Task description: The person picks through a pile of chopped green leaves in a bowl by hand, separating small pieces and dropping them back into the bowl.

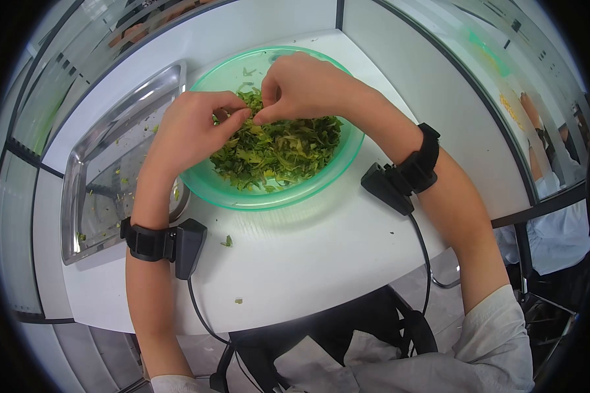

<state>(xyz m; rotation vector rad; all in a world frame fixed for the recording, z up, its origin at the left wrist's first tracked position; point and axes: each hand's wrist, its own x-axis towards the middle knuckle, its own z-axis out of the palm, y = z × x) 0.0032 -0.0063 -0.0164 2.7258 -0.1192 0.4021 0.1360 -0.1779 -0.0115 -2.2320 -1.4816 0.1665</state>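
A translucent green bowl [269, 201] stands on the white table, holding a heap of torn leafy greens [282, 150]. Over the left side of the heap is my left hand [193, 128], its thumb and forefinger pinched together. My right hand [301, 88] reaches in from the right, also in a pinch, with its fingertips close beside those of the left. Whatever lies between the fingertips is too small to make out; it may be a bit of leaf.
Left of the bowl lies a metal tray [72, 216] with scattered leaf bits. A leaf scrap [227, 241] rests on the white table [295, 262]. White partitions [432, 92] surround the table. Black straps with cabled devices sit on both forearms. Part of another person [544, 236] shows at the right.
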